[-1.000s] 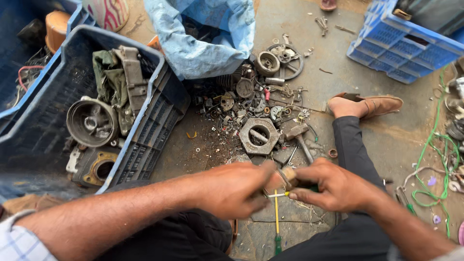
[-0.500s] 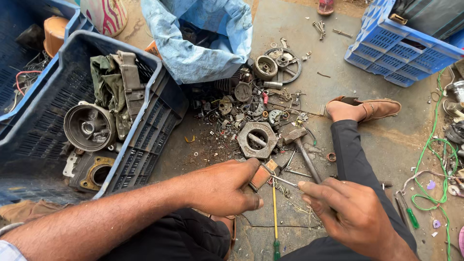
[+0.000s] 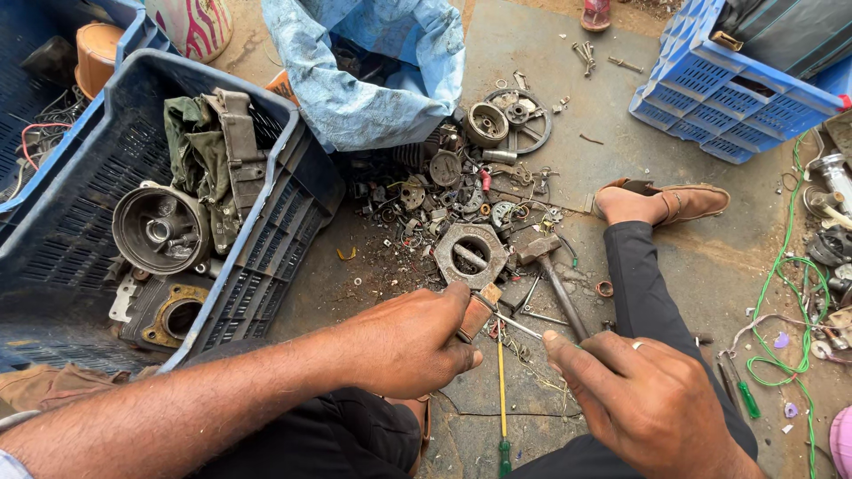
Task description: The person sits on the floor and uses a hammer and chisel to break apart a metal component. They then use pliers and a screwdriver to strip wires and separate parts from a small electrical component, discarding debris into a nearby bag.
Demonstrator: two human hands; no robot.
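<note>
a rough floor-level repair workshop: greasy metal parts and screws [image 3: 444, 191] lie scattered on the concrete floor [image 3: 710, 266], a hammer [image 3: 550, 266] among them, with blue plastic crates [image 3: 266, 222] holding motor housings [image 3: 160, 229] and wiring.

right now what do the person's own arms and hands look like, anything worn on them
Both forearms are bare and hairy, with no gloves on either hand. The right hand wears a thin pale ring on one finger. The left hand shows no ring. At the left arm's far end, a light checked sleeve cuff just shows at the frame corner.
</note>
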